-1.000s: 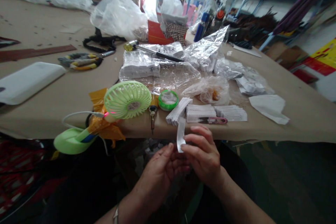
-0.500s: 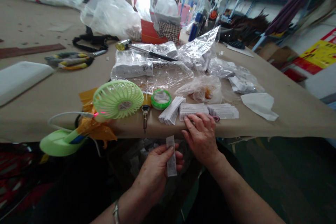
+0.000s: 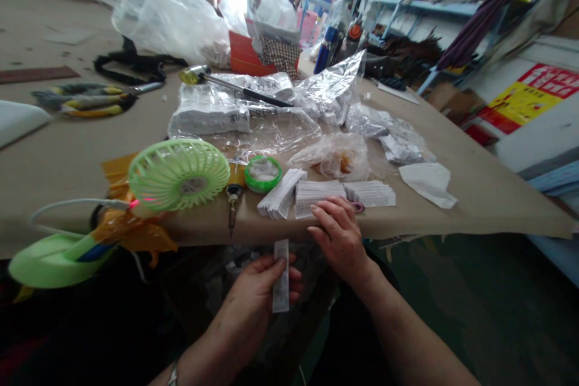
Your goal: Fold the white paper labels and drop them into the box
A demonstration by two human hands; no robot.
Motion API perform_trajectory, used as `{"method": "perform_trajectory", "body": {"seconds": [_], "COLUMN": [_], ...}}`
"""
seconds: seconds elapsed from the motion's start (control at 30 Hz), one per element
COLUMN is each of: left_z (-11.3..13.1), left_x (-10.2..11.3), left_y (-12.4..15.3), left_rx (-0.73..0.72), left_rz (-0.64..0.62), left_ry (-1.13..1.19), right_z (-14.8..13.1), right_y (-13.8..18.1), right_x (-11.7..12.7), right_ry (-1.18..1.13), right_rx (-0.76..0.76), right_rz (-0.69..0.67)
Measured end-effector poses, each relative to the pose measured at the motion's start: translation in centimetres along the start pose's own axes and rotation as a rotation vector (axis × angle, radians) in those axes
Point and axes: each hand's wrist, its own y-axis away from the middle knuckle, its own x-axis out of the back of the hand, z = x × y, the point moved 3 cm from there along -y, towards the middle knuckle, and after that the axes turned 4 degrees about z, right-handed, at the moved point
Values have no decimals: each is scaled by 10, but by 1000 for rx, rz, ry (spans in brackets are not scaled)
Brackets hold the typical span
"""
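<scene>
My left hand (image 3: 266, 283) is closed, pinching a narrow whitish label strip (image 3: 281, 295) between thumb and fingers, just below the table's front edge. The strip stands nearly upright. My right hand (image 3: 339, 238) lies at the edge with its fingers slightly apart and bent, the tips on the middle stack of printed paper labels (image 3: 316, 192). To its left a fanned label stack (image 3: 283, 196) lies slantwise; to its right is another label stack (image 3: 373, 193). A pink object (image 3: 357, 207), partly hidden by my right hand, shows beside the fingers.
A green handheld fan (image 3: 178, 175), a soldering-iron-like tool (image 3: 232, 205) and a green round tub (image 3: 263, 175) stand left of the labels. Behind are clear plastic packs (image 3: 212, 111), a screwdriver-like tool (image 3: 244, 90) and a plastic bag (image 3: 348, 154). Gloves (image 3: 85, 99) lie at left.
The camera view has shifted a little, so the table things appear further left. The strip stays in my left hand; my right fingertips remain at the label stack.
</scene>
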Motion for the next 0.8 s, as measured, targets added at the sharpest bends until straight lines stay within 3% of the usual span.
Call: {"method": "perform_trajectory", "body": {"seconds": [0.1, 0.2, 0.3, 0.4, 0.57, 0.8], "left_z": [-7, -12, -13, -14, -16, -20], "left_x": [6, 10, 12, 11, 9, 11], "left_y": [-3, -5, -6, -7, -8, -11], "left_rx": [13, 20, 12, 15, -28, -17], "left_rz": [18, 25, 32, 32, 70, 112], "left_ry": [0, -2, -13, -22, -11, -20], "right_z": [14, 30, 37, 37, 40, 50], "right_y": [1, 0, -3, -6, -5, -2], "right_x": [16, 30, 34, 34, 32, 38], "right_ry": [48, 230, 344, 362, 310, -51], "right_rx": [-55, -133, -111, -69, -42, -94], "right_rz": [17, -74, -210, -248, -156, 42]}}
